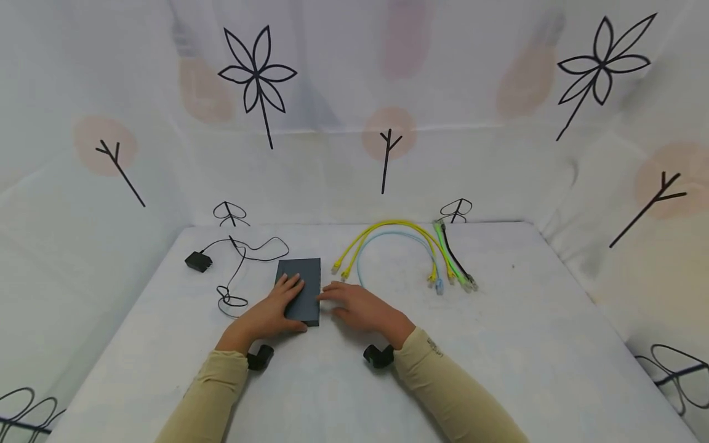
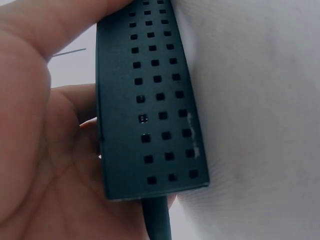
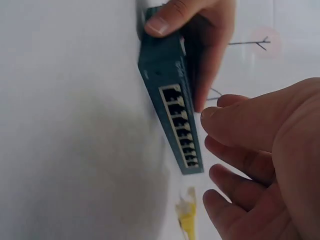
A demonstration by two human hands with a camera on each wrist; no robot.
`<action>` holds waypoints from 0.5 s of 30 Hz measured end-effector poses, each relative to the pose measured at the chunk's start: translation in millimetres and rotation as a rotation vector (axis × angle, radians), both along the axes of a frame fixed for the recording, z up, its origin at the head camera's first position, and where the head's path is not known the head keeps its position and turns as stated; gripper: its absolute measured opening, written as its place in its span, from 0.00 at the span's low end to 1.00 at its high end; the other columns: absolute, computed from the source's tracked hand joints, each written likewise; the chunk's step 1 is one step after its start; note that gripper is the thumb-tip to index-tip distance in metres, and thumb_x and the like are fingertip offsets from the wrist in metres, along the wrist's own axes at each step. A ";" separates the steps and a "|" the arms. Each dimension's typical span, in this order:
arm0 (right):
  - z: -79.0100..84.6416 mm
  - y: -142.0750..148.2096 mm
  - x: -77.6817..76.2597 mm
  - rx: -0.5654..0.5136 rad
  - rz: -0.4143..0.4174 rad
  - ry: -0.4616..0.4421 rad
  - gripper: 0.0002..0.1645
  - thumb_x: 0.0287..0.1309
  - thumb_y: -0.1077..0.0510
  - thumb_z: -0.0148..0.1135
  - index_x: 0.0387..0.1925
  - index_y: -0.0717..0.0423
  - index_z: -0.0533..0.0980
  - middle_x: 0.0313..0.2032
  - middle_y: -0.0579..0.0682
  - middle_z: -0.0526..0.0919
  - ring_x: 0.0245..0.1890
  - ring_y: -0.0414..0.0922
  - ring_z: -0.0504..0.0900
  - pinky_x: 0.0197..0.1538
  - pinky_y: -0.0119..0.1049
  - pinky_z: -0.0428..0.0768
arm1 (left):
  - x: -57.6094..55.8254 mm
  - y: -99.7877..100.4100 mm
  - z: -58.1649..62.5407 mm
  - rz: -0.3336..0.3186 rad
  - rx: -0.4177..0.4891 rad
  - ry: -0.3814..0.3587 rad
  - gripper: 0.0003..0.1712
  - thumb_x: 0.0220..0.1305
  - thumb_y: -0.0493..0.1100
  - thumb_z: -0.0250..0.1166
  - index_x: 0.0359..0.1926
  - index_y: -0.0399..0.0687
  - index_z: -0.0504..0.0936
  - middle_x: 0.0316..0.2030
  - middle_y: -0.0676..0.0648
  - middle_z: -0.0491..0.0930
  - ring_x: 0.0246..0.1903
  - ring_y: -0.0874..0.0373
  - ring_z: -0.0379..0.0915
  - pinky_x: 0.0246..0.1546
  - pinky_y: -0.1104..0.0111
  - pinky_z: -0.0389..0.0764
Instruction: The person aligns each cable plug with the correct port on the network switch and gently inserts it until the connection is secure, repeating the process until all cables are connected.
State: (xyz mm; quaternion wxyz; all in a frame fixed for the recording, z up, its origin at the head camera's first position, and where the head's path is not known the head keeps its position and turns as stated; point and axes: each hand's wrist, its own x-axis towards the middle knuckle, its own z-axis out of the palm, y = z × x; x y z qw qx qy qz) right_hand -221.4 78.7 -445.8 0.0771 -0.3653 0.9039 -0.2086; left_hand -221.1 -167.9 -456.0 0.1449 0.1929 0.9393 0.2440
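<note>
A dark blue-grey network switch (image 1: 306, 298) lies flat on the table, its row of ports (image 3: 181, 127) facing my right hand. My left hand (image 1: 272, 309) holds it, fingers over the top and thumb at the near end. Square vent holes (image 2: 159, 95) line that near end in the left wrist view, and a short black plug or cord (image 2: 157, 217) sticks out from the switch beside my palm. Beside the port side is my right hand (image 1: 360, 306), fingers loosely bent with nothing in them, fingertips close to the ports.
At the left lies a black power adapter (image 1: 198, 261) with its thin cord (image 1: 244, 251) looped on the table. Yellow cables (image 1: 394, 223), a light blue cable (image 1: 390, 233), a green cable (image 1: 450, 255) and a black cable (image 1: 455, 257) lie beyond my right hand. A patterned cloth wall (image 1: 332, 172) stands behind.
</note>
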 end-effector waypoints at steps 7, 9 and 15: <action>7.9 16.1 -5.4 -0.078 -0.053 -0.017 0.22 0.67 0.61 0.56 0.62 0.48 0.74 0.64 0.49 0.73 0.69 0.48 0.66 0.68 0.46 0.67 | 0.2 0.1 -1.9 0.007 -0.016 -0.001 0.59 0.51 0.62 0.72 0.77 0.53 0.50 0.78 0.51 0.40 0.77 0.46 0.26 0.70 0.44 0.55; 10.6 20.5 -6.9 -0.089 -0.068 -0.020 0.22 0.67 0.61 0.56 0.62 0.49 0.75 0.64 0.49 0.74 0.69 0.48 0.67 0.68 0.46 0.68 | -0.4 0.2 -1.3 0.004 -0.020 0.005 0.59 0.52 0.62 0.72 0.77 0.52 0.50 0.78 0.51 0.40 0.77 0.45 0.26 0.70 0.43 0.55; 14.5 32.9 -8.2 -0.120 -0.128 -0.021 0.21 0.67 0.63 0.56 0.60 0.50 0.76 0.62 0.49 0.75 0.66 0.49 0.71 0.66 0.47 0.70 | -0.8 1.0 -2.1 -0.002 -0.030 0.003 0.59 0.52 0.62 0.72 0.77 0.53 0.49 0.78 0.51 0.40 0.77 0.46 0.25 0.70 0.44 0.54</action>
